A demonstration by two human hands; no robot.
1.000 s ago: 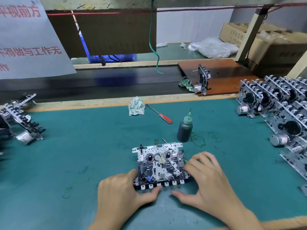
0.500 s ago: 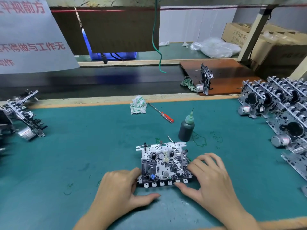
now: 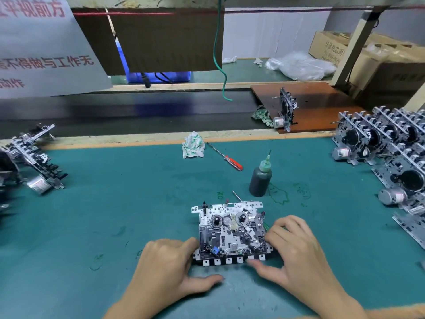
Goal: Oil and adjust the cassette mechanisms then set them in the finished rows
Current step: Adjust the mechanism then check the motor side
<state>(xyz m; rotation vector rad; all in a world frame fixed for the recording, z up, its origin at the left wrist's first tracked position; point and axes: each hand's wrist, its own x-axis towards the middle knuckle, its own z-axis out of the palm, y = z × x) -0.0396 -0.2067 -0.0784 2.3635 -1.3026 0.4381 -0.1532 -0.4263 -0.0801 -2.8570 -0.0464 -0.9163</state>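
A cassette mechanism (image 3: 230, 231) lies flat on the green mat (image 3: 119, 203), its row of white keys facing me. My left hand (image 3: 170, 268) has its curled fingers against the mechanism's left edge, with the thumb lying on the mat in front. My right hand (image 3: 296, 256) curls its fingers over the right edge, and its thumb touches the front keys. A dark oil bottle (image 3: 259, 178) with a green needle tip stands just behind the mechanism. Rows of upright mechanisms (image 3: 391, 153) stand at the right.
A red-handled screwdriver (image 3: 226, 157) and a crumpled rag (image 3: 193, 146) lie near the mat's far edge. More mechanisms (image 3: 30, 162) are piled at the left. One mechanism (image 3: 286, 111) stands on a brown board beyond the mat. A green cable (image 3: 218, 54) hangs overhead.
My left thumb has slid off the mechanism's front edge onto the mat. My right thumb has moved up to the front keys. The mechanism stays in place.
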